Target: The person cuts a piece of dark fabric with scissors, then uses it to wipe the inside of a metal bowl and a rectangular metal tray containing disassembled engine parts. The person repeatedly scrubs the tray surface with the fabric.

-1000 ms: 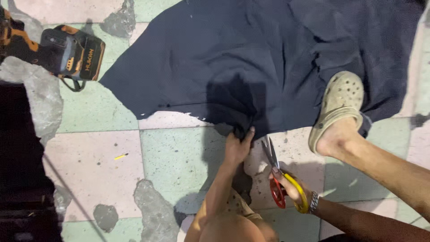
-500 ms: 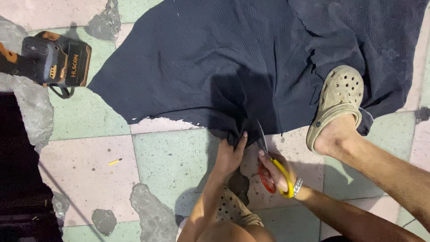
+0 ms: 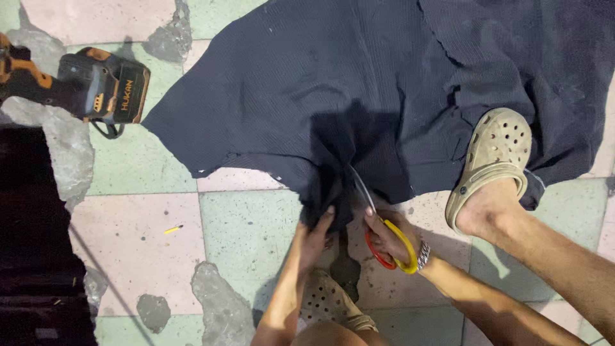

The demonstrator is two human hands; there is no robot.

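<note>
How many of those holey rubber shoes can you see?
2. One beige clog is on the foot standing on the dark cloth at right. The other clog is at the bottom, under the arms, partly hidden.

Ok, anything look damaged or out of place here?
The floor tiles are broken, with grey patches at left and top. A power tool lies loose beside the dark cloth, whose near edge is ragged.

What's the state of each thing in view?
Cloth: spread on the floor, near edge gripped, pinned by a clog.
Scissors: blades open at the cloth's edge.
Left hand: pinching the cloth's edge.
Right hand: in the scissor handles.
Power tool: lying on the floor, untouched.
Clog: worn, standing on the cloth.
</note>
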